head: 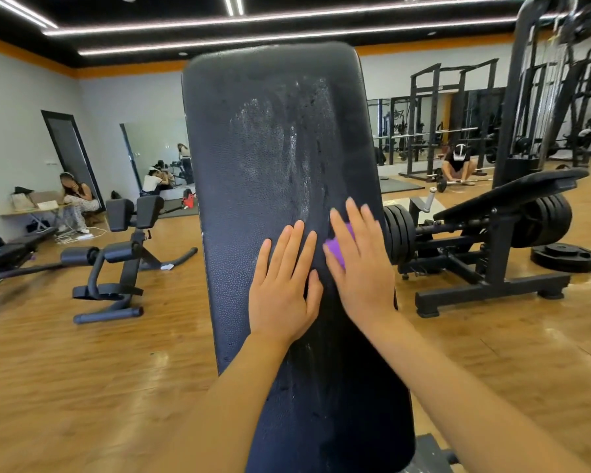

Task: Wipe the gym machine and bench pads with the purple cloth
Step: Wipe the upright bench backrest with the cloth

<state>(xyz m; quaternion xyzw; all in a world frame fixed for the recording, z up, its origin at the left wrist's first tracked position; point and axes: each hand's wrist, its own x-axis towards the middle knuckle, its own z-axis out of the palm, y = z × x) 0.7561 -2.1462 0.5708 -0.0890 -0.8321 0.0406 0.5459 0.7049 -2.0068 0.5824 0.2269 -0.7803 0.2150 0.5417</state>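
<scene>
Here, nearest the camera, both forearms reach up from 6 o'clock onto the inclined bench pad (273, 165), a black pebbled cushion tilted away from the viewer. The left hand (282, 285) lies flat on the pad at centre with fingers straight and slightly spread, holding nothing; judged, it steadies the cushion against the wiping pressure. The right hand (362, 268), just beside it at 3 o'clock, presses straight fingers down over the purple cloth (338, 247), which shows only as a small patch between thumb and index; a flat palm presumably spreads the load over more cloth. A pale streaked film runs up the pad toward 12 o'clock, likely moisture or residue not yet cleared, so the pad looks partly done. Farther out, a leg machine (130, 247) stands at 9 o'clock on the wood floor (82, 370), and a plate-loaded machine (492, 240) at 3 o'clock. Beyond, power racks (437, 121) line the mirrored wall. No brand, label or writing is legible anywhere.
</scene>
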